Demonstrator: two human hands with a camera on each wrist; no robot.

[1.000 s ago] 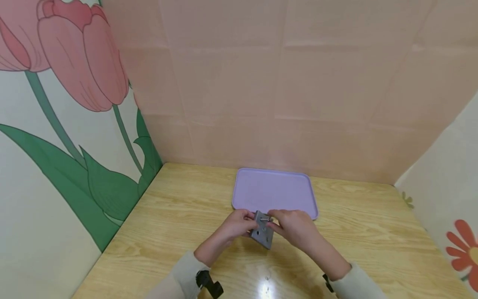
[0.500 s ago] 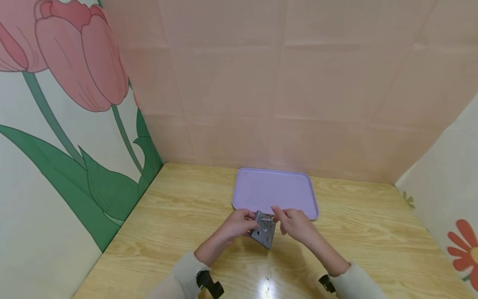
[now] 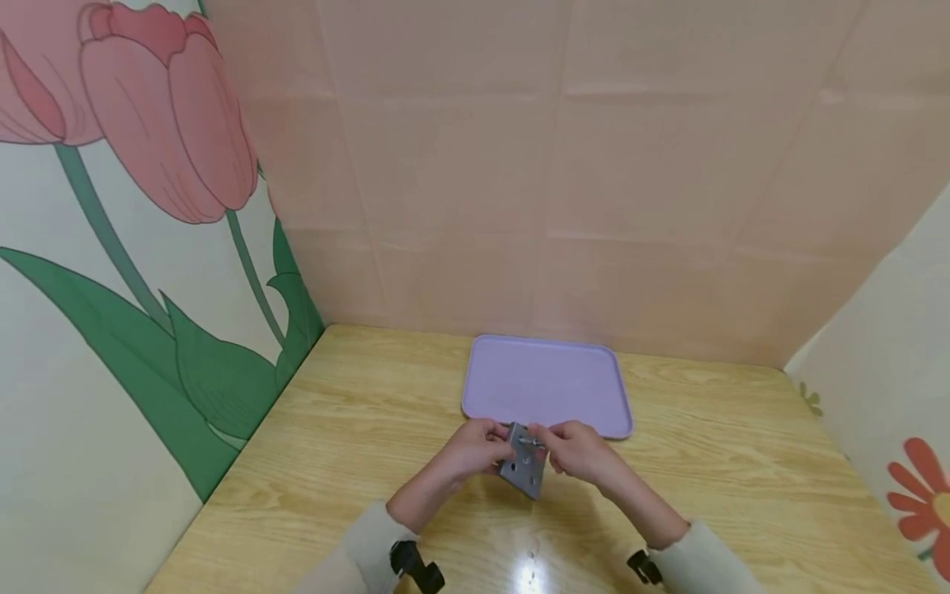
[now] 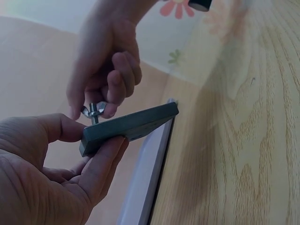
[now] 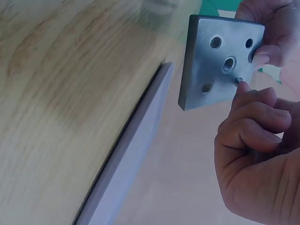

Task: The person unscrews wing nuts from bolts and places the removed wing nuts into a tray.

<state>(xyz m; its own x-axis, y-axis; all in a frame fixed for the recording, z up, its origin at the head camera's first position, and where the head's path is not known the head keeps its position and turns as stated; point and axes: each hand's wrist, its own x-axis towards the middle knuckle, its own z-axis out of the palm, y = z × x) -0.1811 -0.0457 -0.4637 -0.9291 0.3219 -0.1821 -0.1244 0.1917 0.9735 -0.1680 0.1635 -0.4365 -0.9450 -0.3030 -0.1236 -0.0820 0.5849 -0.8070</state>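
My left hand [image 3: 473, 450] grips a thick square grey metal plate [image 5: 199, 61] by one edge, thumb on one face and fingers on the other. The plate is tilted above the table. Several round holes show in the right wrist view, the middle one threaded. From a corner hole stands a threaded bolt with a silver wing nut [image 4: 95, 109] on it, plain in the left wrist view. My right hand [image 3: 582, 452] pinches this wing nut between thumb and index finger, the other fingers curled in. Its fingertips mostly cover the nut in the right wrist view.
A shallow lilac tray [image 3: 549, 379] lies on the wood-grain table [image 3: 735, 462], just beyond the hands. Behind the table hangs a pinkish-brown sheet [image 3: 549, 165]. Flower-painted walls stand at both sides. Black straps [image 3: 417, 566] circle the sleeves.
The right hand's finger and thumb spread and lifted off the wing nut half a second ago, then came back onto it. The left hand and the plate have barely moved.
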